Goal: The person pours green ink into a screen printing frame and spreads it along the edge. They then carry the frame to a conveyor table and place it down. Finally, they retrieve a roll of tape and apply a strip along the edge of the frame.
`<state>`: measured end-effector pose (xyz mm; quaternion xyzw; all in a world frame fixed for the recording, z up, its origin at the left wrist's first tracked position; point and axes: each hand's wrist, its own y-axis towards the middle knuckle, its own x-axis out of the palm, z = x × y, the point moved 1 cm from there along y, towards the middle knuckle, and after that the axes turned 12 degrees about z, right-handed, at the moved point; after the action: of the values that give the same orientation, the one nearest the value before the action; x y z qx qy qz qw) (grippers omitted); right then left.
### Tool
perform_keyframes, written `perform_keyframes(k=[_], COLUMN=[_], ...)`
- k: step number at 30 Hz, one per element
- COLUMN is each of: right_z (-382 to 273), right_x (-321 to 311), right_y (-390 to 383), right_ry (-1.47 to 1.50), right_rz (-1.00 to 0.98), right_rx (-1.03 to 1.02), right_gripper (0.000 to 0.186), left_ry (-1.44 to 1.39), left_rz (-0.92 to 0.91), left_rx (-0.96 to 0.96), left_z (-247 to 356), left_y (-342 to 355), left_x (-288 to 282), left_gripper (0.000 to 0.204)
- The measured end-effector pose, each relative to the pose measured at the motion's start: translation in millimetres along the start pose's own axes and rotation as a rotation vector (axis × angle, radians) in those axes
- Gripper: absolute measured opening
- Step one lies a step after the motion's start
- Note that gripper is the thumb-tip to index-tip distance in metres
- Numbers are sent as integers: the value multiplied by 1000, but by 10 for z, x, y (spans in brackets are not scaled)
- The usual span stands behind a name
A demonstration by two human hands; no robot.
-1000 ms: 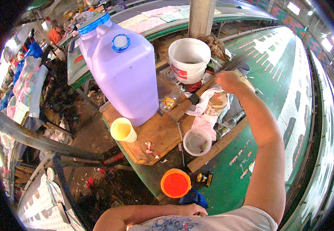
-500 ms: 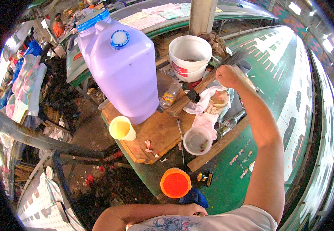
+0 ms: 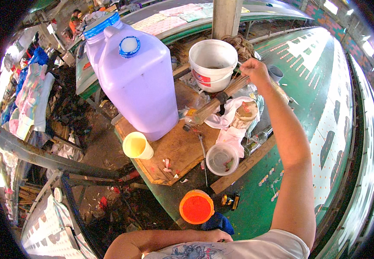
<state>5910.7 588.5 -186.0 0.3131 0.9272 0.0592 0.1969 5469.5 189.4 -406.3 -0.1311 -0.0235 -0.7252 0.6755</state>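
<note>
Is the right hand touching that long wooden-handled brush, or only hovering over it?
Touching. The head view shows the right hand closed in a fist around the upper end of the brush, whose handle runs out from under the fingers toward the wooden board.

Colours on my bench: lilac, white, yellow, orange, green.

I see a pale lilac jerrycan (image 3: 137,82) with a blue-rimmed white cap (image 3: 129,46), a white bucket (image 3: 213,60) with a red patch on its side, a yellow cup (image 3: 137,146), a bright orange lid (image 3: 196,207) and a translucent white tub (image 3: 222,158). My right hand (image 3: 254,70) grips a tan bundle of sticks (image 3: 219,100) banded in black. The board (image 3: 174,151) is brown wood; the long table (image 3: 320,99) is green with white printed shapes.
</note>
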Motion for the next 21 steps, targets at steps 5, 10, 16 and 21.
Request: perform_keyframes(k=[5,10,16,21], right_z=[66,116,-825,-1620], right_x=[-18,-134,-393,-1175], right_y=[57,100,-88,-499], right_ry=[248,155,-122,-246], right_rz=[-90,-11,411,649], right_rx=[188,83,-385,-788], right_gripper=[12,22,22,17], left_ry=[50,70,90,196], left_rz=[-59,-47,38,60], left_rx=[-21,-31,13,92], left_z=[36,-8,-72,132], left_y=[34,39,11,-15], left_x=[-38,-26,18,-15], left_gripper=[51,46,41,40])
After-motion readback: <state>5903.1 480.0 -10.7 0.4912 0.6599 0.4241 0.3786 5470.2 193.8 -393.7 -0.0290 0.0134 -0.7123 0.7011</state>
